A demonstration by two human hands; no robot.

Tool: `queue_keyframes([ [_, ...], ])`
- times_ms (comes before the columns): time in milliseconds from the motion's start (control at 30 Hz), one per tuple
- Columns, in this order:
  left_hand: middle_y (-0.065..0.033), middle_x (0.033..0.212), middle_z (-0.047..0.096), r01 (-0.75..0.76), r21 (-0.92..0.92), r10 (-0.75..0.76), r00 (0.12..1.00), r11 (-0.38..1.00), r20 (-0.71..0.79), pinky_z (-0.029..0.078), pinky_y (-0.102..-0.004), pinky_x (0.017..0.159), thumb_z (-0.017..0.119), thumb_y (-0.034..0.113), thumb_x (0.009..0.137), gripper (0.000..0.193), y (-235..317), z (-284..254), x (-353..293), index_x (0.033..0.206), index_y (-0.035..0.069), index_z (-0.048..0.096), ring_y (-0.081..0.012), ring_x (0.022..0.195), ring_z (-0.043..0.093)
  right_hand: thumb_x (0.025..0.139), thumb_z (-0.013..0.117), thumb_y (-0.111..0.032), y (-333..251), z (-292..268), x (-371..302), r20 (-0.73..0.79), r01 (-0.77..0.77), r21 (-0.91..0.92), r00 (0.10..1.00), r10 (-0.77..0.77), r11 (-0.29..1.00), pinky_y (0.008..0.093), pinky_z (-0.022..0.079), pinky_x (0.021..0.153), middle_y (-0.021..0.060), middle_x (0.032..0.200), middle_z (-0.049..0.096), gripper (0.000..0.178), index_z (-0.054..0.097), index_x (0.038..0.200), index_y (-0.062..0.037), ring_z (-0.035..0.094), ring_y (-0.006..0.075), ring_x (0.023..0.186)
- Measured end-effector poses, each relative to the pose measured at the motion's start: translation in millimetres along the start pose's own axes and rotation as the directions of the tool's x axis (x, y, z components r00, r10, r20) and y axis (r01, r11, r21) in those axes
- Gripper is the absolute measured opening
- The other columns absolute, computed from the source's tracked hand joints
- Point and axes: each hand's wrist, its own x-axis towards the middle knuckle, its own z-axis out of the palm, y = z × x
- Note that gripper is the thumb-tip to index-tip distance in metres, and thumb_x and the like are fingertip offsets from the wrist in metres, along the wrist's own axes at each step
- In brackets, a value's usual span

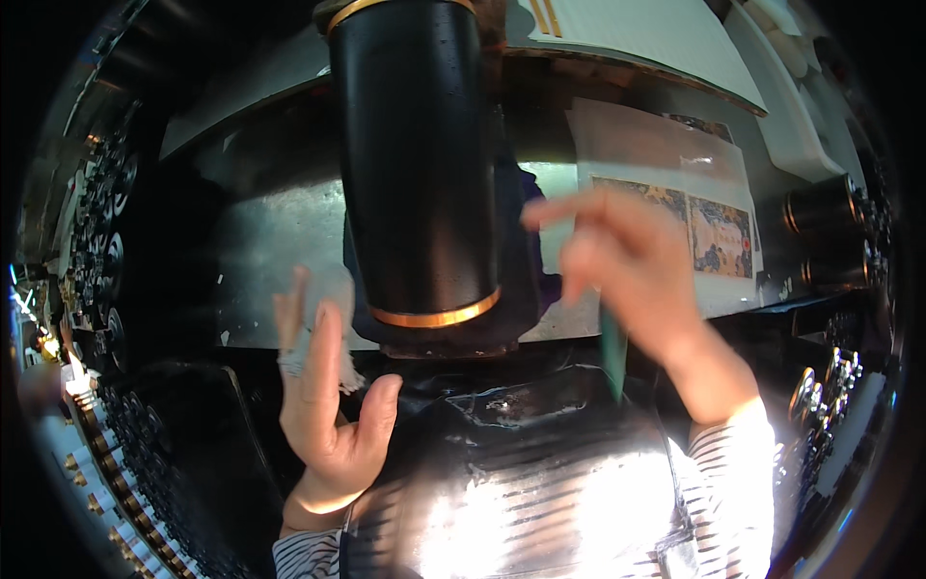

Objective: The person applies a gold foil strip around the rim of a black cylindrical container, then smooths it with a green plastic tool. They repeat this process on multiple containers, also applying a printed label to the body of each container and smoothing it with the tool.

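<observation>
A black cylinder (415,164) with copper-coloured rims stretches away from me over a dark cloth (526,261). Its near rim points toward my apron (521,405). My left hand (333,405) is raised at the cylinder's near left, apart from it, with thumb and fingers spread. Pale, ragged wrapping (335,289) shows around some of its fingers. To the right of the cylinder hovers my right hand (632,265), blurred, with index finger and thumb apart. A green strip (612,352) shows below it; whether the hand touches it I cannot tell.
Right of the cloth lie printed picture sheets (721,236) under a translucent sheet (656,145). A white board (641,48) is at the back, beside a white tray (796,106). Dark copper-rimmed cylinders (820,207) stand far right. Small white-and-copper parts (92,478) line the left edge.
</observation>
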Motion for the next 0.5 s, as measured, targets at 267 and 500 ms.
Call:
queue_keyframes([
  [267,-0.0196,0.146,0.034,-0.099,0.342,0.057,0.99,0.935,0.129,0.031,-0.0464,0.108,0.083,0.021,0.063,0.095,30,7,69,0.143,0.002,0.035,-0.0366,0.134,0.033,0.085,0.067,-0.008,-2,1,-19,-0.235,0.01,0.114,0.972,0.017,0.993,0.0216,0.046,0.064,-0.0002,0.079,0.059,0.014,0.058,0.093,-0.001,0.056,0.0066,0.075],
  [500,-0.0231,0.143,0.036,-0.119,-0.028,0.118,0.993,0.992,-0.023,0.037,-0.0431,0.104,0.081,0.018,0.069,0.1,-3,33,57,0.147,-0.001,0.021,-0.038,0.122,0.046,0.082,0.068,-0.004,17,31,-28,-0.171,0.163,0.014,0.972,-0.158,0.987,0.0209,0.046,0.067,0.0041,0.081,0.061,0.015,0.055,0.09,0.0003,0.056,0.0053,0.076],
])
